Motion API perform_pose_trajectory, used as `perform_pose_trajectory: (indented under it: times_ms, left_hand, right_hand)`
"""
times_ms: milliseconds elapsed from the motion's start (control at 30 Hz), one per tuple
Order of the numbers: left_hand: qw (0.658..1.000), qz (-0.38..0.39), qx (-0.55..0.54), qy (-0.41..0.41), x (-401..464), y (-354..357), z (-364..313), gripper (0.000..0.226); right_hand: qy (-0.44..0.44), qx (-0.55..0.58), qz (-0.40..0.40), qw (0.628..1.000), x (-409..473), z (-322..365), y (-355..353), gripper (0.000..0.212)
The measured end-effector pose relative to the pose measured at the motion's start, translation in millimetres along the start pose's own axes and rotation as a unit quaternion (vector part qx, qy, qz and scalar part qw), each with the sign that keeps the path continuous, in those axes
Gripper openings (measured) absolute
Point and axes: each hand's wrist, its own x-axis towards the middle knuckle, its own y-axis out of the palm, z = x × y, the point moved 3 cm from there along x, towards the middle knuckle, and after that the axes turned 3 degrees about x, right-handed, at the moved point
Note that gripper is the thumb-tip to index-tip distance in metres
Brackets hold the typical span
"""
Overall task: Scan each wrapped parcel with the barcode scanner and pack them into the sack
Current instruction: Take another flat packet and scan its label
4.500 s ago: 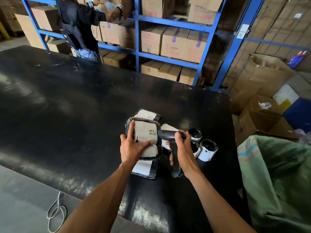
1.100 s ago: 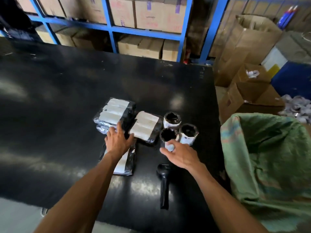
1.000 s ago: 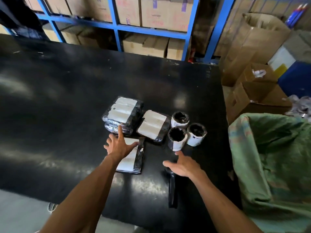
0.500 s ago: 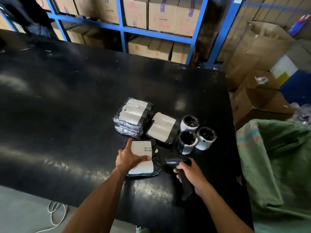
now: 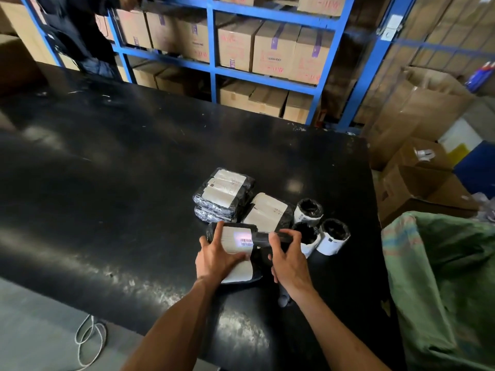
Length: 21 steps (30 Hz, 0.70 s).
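Note:
My left hand grips a flat parcel wrapped in black film, lifted with its white label facing up. My right hand holds the black barcode scanner, whose head points left at the label; a pale light patch lies on the barcode. Behind them on the black table lie a stack of flat wrapped parcels, one more flat parcel, and three round wrapped parcels. The green sack stands open at the right edge of the table.
Blue shelving full of cardboard boxes stands behind the table. Another person in dark clothes works at the shelves, far left. Open cardboard boxes sit on the floor at right. A white cable lies on the floor at the near left.
My right hand picked the scanner up off the table and aimed it at the label. My left hand lifted the near flat parcel and tilted it toward the scanner.

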Motion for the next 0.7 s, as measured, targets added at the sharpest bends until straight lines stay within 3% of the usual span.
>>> perform_pose_trajectory:
  times_ms: [200, 433, 700]
  left_hand:
    - [1.000, -0.007, -0.012, -0.005, -1.9, -0.5, 1.1, 0.121]
    - [0.998, -0.033, -0.060, -0.015, -2.2, -4.8, 4.3, 0.115]
    - [0.985, -0.072, -0.153, -0.038, 0.9, -12.1, 13.4, 0.110]
  right_hand:
    - [-0.008, -0.021, 0.008, 1.000, 0.5, -0.7, -1.0, 0.037]
    - [0.040, 0.067, 0.038, 0.996, -6.3, -11.1, -12.2, 0.037]
    - [0.131, -0.127, 0.016, 0.983, -7.4, -79.7, -27.5, 0.049]
